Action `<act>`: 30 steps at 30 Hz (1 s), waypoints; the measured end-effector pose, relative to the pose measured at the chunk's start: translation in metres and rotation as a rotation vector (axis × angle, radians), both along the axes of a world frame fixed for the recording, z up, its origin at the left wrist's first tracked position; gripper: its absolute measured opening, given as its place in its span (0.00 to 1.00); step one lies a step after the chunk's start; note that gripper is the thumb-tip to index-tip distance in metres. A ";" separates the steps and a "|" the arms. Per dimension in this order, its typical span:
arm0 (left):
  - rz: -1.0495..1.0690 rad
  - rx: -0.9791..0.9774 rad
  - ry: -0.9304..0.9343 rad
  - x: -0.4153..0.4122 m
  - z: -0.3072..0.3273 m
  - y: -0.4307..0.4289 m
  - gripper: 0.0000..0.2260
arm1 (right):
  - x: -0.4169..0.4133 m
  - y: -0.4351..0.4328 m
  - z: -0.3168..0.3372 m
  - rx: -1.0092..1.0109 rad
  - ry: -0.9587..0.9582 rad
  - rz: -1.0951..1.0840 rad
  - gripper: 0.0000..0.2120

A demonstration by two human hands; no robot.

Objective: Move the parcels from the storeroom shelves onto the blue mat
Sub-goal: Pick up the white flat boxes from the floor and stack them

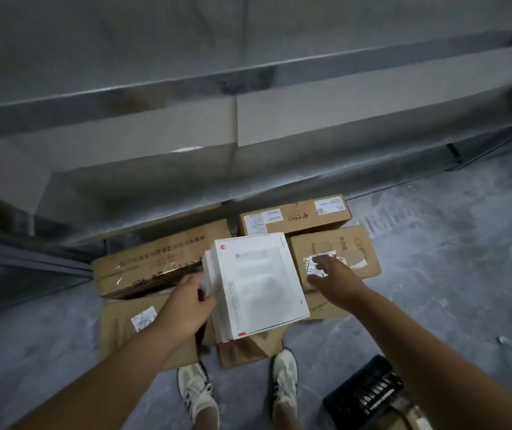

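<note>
While brown cartons (pixel 155 265) lie heaped on the grey floor (pixel 434 243) at the centre of the frame, a person stands over them, the left hand (pixel 186 302) gripping the left edge of a white box (pixel 257 283), fingers curled round its side. The box sits on top of the heap, its long axis running from the lower centre up toward the shelf (pixel 248 76) that crosses the upper frame, leaning a little left. The right hand (pixel 332 277) hangs released, fingers spread, just right of the box over a labelled carton (pixel 357 252); whether it touches that carton cannot be told. The left hand is the one on the box, and the right, just beside the free right edge, looks best placed to close on that side for a two-handed lift. No blue mat shows anywhere in the frame.
</note>
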State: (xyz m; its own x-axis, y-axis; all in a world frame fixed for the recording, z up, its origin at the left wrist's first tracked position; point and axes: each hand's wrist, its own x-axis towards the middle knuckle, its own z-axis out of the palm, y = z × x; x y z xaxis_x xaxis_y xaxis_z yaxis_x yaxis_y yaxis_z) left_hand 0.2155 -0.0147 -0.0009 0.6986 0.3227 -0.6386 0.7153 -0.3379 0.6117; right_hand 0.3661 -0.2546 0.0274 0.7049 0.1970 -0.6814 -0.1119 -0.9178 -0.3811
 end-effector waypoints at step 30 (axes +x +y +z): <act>0.597 -0.375 -0.188 -0.030 0.093 -0.022 0.18 | -0.002 0.027 0.043 0.327 0.242 -0.403 0.20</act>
